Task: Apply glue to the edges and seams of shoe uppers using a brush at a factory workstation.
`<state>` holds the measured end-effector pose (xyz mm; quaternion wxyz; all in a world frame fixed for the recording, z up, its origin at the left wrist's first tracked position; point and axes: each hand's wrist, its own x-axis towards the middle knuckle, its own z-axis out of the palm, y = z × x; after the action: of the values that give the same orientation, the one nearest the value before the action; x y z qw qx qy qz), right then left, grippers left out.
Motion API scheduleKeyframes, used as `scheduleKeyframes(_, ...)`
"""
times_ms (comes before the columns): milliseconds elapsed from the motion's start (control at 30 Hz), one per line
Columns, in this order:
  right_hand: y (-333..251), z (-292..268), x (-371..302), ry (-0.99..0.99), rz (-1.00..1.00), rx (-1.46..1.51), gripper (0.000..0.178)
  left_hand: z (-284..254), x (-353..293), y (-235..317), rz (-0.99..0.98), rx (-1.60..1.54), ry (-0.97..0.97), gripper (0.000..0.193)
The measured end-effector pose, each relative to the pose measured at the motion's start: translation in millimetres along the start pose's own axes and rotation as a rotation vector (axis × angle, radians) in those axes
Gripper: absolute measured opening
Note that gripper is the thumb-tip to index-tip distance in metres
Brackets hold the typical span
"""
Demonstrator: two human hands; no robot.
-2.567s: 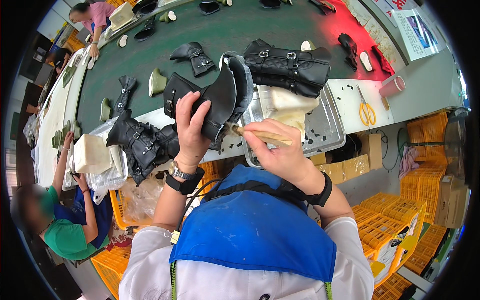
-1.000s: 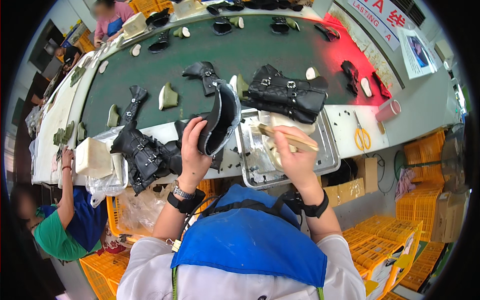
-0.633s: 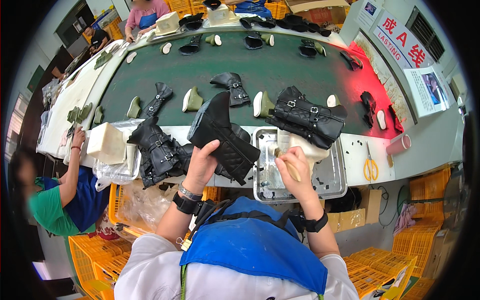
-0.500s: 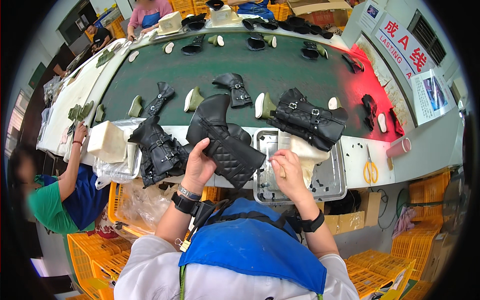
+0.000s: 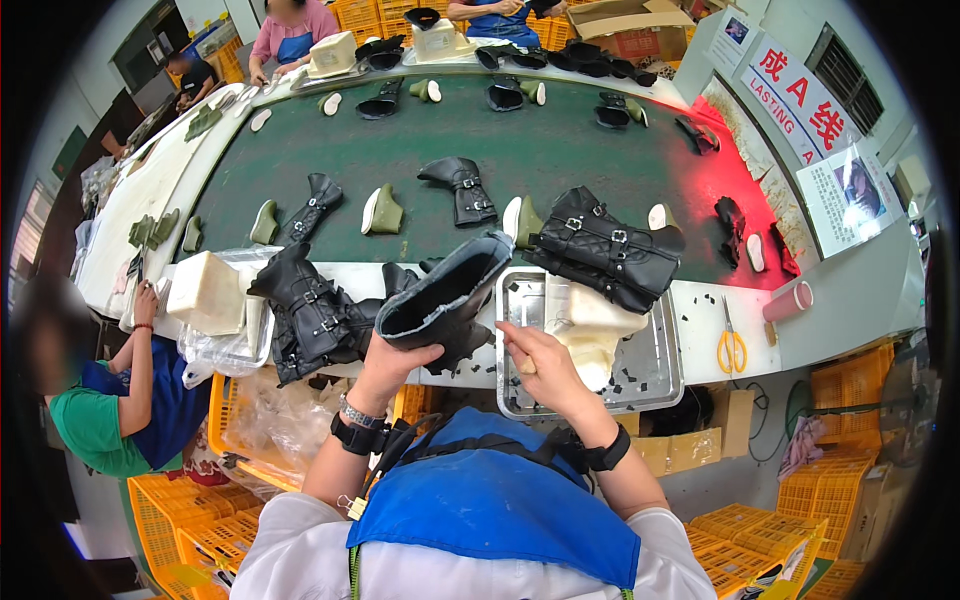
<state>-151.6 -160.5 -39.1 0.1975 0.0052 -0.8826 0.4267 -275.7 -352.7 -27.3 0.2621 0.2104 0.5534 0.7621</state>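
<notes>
My left hand (image 5: 388, 372) grips a black boot upper (image 5: 452, 290) from below, its thumb along the side. The boot's open top edge with a greyish lining faces up toward me. Close to its right side, my right hand (image 5: 552, 372) is closed around a slim tool with a pale wooden handle (image 5: 527, 366); its kind I cannot make out. A metal tray (image 5: 506, 398) lies under the right hand, holding a cream-coloured block (image 5: 592, 340) and black scraps. Buckled black boot uppers (image 5: 608, 245) rest across the tray's far side. More black uppers (image 5: 318, 305) are heaped left of my left hand.
A green conveyor belt (image 5: 400, 140) carries black uppers and olive-green lasts (image 5: 382, 210) with white soles. Orange-handled scissors (image 5: 732, 350) and a pink cup (image 5: 790, 301) sit at right. A co-worker in green (image 5: 100, 420) works at left. Yellow crates (image 5: 170, 510) stand below.
My left hand has turned the boot upper, so its quilted shaft no longer faces me and its open top does. My right hand has shifted slightly left and down with the tool.
</notes>
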Motion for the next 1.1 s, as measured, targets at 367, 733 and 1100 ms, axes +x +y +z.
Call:
scheduleKeyframes(367,-12,-21,3,0.101,0.022,-0.299,0.021,-11,-6,9,-0.029,-0.13,-0.047,0.06)
scheduleKeyframes(733,-45,-86,30,0.453,0.226,0.556,0.029,-41,-15,10,-0.152,-0.015,-0.159,0.061)
scheduleKeyframes(1100,-57,-65,38,0.316,0.016,0.271,0.013,-36,-18,10,-0.175,0.036,-0.168,0.06)
